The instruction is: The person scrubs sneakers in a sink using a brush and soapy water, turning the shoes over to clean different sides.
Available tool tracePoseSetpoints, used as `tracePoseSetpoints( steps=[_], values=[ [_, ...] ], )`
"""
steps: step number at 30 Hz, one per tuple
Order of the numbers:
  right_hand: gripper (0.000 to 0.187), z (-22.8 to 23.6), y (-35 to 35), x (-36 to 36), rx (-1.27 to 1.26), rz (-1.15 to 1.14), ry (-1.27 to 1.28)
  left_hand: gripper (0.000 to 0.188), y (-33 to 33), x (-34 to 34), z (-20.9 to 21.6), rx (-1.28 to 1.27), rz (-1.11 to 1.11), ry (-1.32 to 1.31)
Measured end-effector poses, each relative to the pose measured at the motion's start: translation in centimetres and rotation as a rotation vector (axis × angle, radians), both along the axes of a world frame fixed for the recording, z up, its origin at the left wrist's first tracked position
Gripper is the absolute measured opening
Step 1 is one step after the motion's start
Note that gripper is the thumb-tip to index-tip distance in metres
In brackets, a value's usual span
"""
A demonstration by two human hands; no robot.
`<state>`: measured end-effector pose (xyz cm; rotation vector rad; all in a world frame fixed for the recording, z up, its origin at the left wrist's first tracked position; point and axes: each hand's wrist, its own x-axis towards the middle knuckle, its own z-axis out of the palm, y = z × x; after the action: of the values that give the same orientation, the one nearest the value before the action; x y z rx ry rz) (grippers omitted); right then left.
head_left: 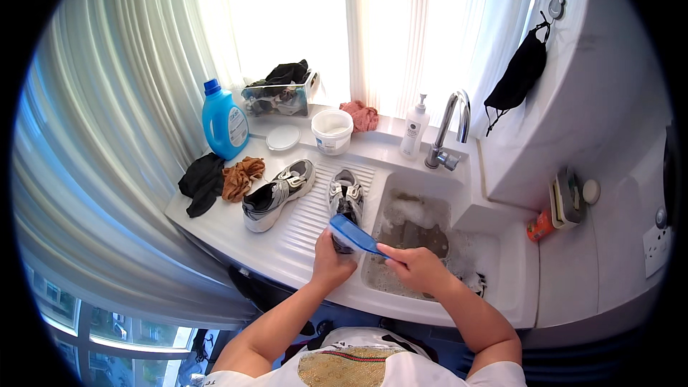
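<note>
My right hand (414, 266) is closed round the handle of a blue scrub brush (352, 232). The brush head lies over the heel end of a grey-and-white sneaker (346, 193), whose toe points away from me on the ridged drainboard. Gripping that near end is my left hand (333, 265), its fingers partly hidden behind the shoe and brush. The matching sneaker (278, 196) rests on its sole to the left. Beside my right hand, the sink basin (459, 208) holds murky, soapy water with foam.
A blue detergent bottle (225, 120), black cloth (203, 183) and brown cloth (243, 178) stand left. Behind are a clear bin (279, 100), white lid (283, 137), white tub (332, 131), pink cloth (360, 115), pump bottle (413, 127) and faucet (448, 129). A black mask (517, 72) hangs right.
</note>
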<state>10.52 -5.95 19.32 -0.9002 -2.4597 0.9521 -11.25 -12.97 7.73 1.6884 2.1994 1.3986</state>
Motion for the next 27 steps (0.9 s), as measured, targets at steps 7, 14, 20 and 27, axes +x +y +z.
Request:
tracePoseSetpoints(
  steps=[7,14,20,27],
  values=[
    [0.037,0.9,1.1,3.1,-0.079,-0.218,-0.046,0.103,4.8,-3.7,5.1,-0.588,0.167,-0.941],
    [0.038,-2.1,0.0,2.2,0.114,-0.244,-0.017,0.122,4.6,2.4,4.8,-0.380,0.281,-1.304],
    [0.039,-3.5,0.4,1.9,-0.004,-0.266,0.105,0.118,6.0,1.6,4.2,-0.263,0.328,-1.040],
    [0.039,-4.9,1.0,1.4,-0.254,-0.345,0.246,0.076,10.6,-7.9,0.9,-0.249,0.402,-1.080]
  ],
)
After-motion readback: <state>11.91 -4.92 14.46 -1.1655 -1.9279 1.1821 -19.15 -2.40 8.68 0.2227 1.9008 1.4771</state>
